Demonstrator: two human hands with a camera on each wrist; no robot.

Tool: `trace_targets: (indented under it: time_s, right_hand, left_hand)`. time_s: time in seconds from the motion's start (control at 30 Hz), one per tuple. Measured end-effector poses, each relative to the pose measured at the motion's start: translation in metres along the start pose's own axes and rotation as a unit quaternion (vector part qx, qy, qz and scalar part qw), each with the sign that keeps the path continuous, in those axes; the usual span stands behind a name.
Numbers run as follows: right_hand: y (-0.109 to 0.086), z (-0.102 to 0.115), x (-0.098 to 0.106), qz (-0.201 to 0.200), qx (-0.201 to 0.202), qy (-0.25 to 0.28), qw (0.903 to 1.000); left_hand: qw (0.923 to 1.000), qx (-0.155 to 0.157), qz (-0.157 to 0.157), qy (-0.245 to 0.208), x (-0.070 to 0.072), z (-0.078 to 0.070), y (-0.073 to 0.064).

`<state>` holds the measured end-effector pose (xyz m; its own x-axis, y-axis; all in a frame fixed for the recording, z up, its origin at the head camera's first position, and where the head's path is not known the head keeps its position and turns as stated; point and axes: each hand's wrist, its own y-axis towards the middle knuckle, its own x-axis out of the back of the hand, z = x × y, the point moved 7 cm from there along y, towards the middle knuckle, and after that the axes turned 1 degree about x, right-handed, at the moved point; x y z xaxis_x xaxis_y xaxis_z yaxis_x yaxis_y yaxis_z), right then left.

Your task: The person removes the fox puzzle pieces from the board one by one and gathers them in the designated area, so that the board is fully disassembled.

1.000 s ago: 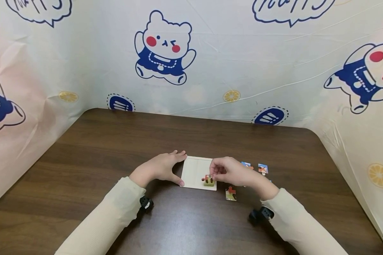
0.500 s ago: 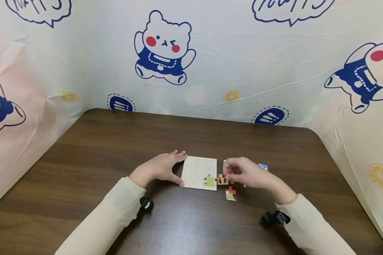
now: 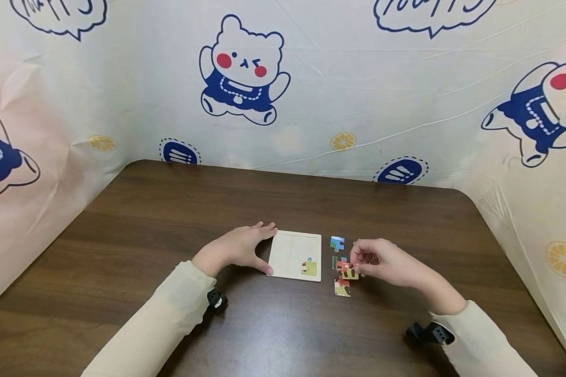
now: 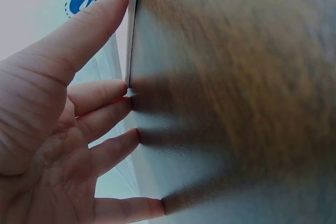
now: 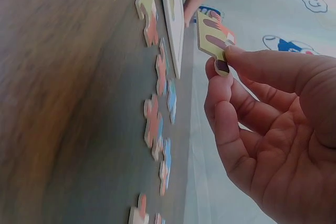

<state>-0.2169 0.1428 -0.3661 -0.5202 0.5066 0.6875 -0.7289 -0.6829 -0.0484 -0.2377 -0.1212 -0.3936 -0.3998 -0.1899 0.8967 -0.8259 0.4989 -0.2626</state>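
Observation:
A square wooden puzzle board [image 3: 287,254] lies on the table, with one green jigsaw piece [image 3: 309,267] in its near right corner. My left hand [image 3: 238,247] is spread along the board's left side, the thumb touching the near corner and fingertips at the far one. To the right of the board, my right hand [image 3: 388,260] pinches a yellow-green puzzle piece with dark stripes [image 5: 212,35] between thumb and fingers. In the right wrist view this piece is raised above the loose ones. Its top overlaps a red piece [image 3: 338,262] in the head view.
A blue piece [image 3: 337,243] and a red-and-cream piece [image 3: 342,288] lie right of the board on the brown table [image 3: 207,204]. Several more loose pieces [image 5: 152,121] show in the right wrist view. A printed curtain [image 3: 311,104] stands behind the table.
My right hand has moved right, carrying the striped piece off the board and over the loose pieces. The green piece in the board's corner is now uncovered. My left hand stays put.

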Motion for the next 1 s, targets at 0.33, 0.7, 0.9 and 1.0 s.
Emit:
trace_targets:
  time_s: [0.33,0.7,0.9,1.0]
  right_hand:
    - [-0.024,-0.010,0.003,-0.004,-0.008,0.024,0.9997]
    - [-0.035,-0.022,-0.005,0.030,-0.024,0.051,0.9980]
    - [-0.034,-0.024,-0.009,0.042,-0.031,0.050,0.9974]
    - [-0.034,-0.026,-0.011,0.045,-0.038,0.043,0.9974]
  left_hand:
    - [1.0000,-0.004,-0.004,0.002,0.000,0.000,0.001]
    - [1.0000,-0.004,-0.005,0.003,-0.001,0.001,0.001]
    - [0.9999,0.006,-0.010,0.008,-0.001,0.002,0.003]
    - [0.9999,0.015,-0.007,0.004,-0.002,0.002,0.003]
